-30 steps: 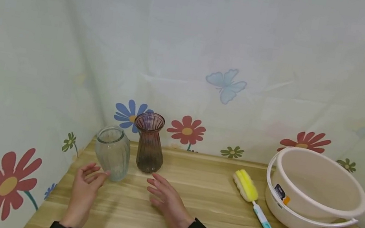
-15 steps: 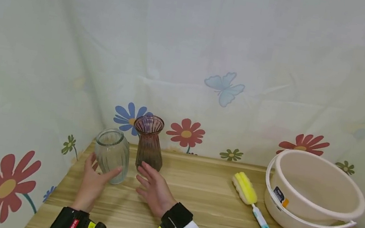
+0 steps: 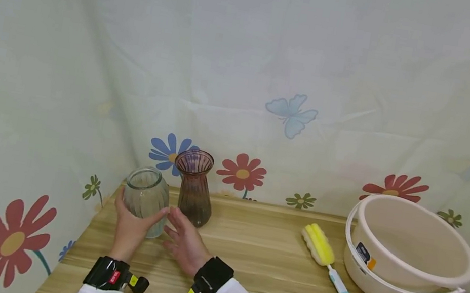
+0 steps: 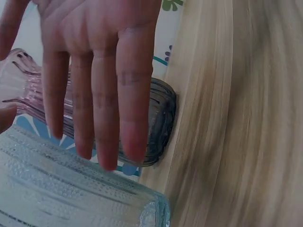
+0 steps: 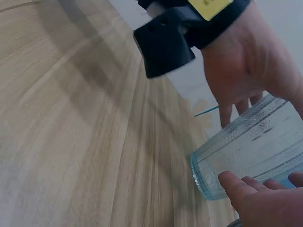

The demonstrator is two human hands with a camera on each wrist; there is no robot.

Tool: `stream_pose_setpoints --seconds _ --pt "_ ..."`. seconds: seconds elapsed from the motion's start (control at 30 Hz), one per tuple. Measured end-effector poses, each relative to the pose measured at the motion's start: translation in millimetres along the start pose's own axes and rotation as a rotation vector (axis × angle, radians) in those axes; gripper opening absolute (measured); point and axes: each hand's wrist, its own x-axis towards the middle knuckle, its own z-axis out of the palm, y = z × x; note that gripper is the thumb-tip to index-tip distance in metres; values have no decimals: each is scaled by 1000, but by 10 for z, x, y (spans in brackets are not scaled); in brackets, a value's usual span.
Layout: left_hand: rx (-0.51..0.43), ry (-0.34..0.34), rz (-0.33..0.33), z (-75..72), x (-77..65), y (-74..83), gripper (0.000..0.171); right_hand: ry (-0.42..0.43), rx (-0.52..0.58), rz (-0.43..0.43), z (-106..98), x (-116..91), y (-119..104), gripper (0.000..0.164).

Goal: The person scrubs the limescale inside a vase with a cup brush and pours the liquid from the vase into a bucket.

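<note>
A clear ribbed glass vase (image 3: 146, 200) stands upright at the left of the table. My left hand (image 3: 130, 230) holds it from the front, thumb at its right side and fingers at its left; the right wrist view shows this left hand (image 5: 251, 61) against the glass vase (image 5: 251, 146). Just right of the vase is my right hand (image 3: 187, 245), palm turned toward it and fingers extended. Whether its fingertips touch the glass cannot be told. In the left wrist view, the right hand's straight fingers (image 4: 104, 99) hang before a purple glass vase (image 4: 161, 123).
The purple vase (image 3: 195, 196) stands behind and right of the clear one. Farther right lies a sponge brush (image 3: 318, 244) with a turquoise handle. A beige bucket (image 3: 379, 287) with a white handle stands at the right. A flowered curtain (image 3: 238, 65) hangs behind the wooden table (image 3: 261, 273).
My left hand has moved forward and its thumb and fingers have come around the clear vase. My right hand has moved left, close to the same vase.
</note>
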Motion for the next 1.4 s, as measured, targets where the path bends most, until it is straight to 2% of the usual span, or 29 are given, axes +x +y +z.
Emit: stream_pose_setpoints --seconds 0.13,0.33,0.7,0.9,1.2,1.4 --pt "23 34 8 55 16 36 141 18 -14 -4 44 14 20 71" --pt "86 90 -20 81 -2 44 138 18 -25 -9 55 19 52 71" --pt "131 124 9 38 -170 79 133 -6 -50 -14 41 -29 91 75" --pt "134 77 54 66 -318 239 132 18 -42 -37 -20 -52 50 77" --pt "152 -9 91 153 -644 482 121 56 -46 -8 -119 -198 -50 93" --pt "154 -44 112 267 -759 488 119 53 -65 11 -239 -313 -92 98"
